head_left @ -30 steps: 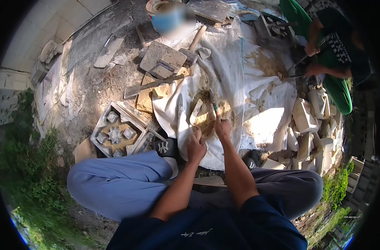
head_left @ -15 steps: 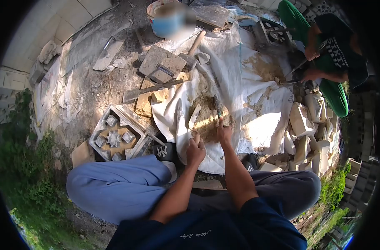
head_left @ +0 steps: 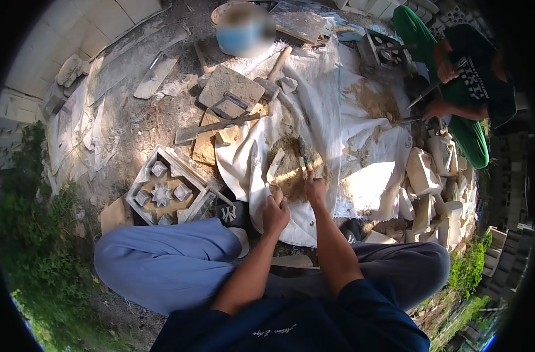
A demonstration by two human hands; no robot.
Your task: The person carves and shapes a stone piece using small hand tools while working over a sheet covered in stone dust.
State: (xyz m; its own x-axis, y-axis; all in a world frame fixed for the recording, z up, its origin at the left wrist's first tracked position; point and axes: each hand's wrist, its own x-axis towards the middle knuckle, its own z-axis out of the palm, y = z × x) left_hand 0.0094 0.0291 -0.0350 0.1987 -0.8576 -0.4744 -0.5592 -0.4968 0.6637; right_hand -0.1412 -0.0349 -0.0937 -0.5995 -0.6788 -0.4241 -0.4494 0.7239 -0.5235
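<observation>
- Clock hours are the wearer's: 12 straight ahead, up the view, 6 at the body.
- The sand (head_left: 290, 163) lies on the white sheet (head_left: 366, 179), ahead of both hands, between the two tools: about 1 o'clock from the left hand (head_left: 276, 215), about 11 from the right hand (head_left: 315, 188).
- The left hand is closed in a fist, fingers wrapped round the butt of the pale tool (head_left: 274, 167); no gap shows in the grip.
- The pale tool's long axis runs out of that fist to about 12, its blade at the sand's left edge.
- The right hand is closed too, around the handle of the green tool (head_left: 305, 158); how tightly it grips, I cannot tell.
- The green tool's axis points to about 11, its dark end reaching over the sand's right side. Whether that end touches the sand or hangs just above, I cannot tell.
- So the two axes run nearly side by side, with sand between them and neither tool crossing the other.
- The right hand sits further forward and is the nearer to the sand's middle; the left is set back toward 7 from it.
- Around them: the mould (head_left: 182, 168) at 9 from the left hand, the hammer (head_left: 279, 63) beyond the sand toward 12, the stones (head_left: 425, 170) near 3 from the right hand.
</observation>
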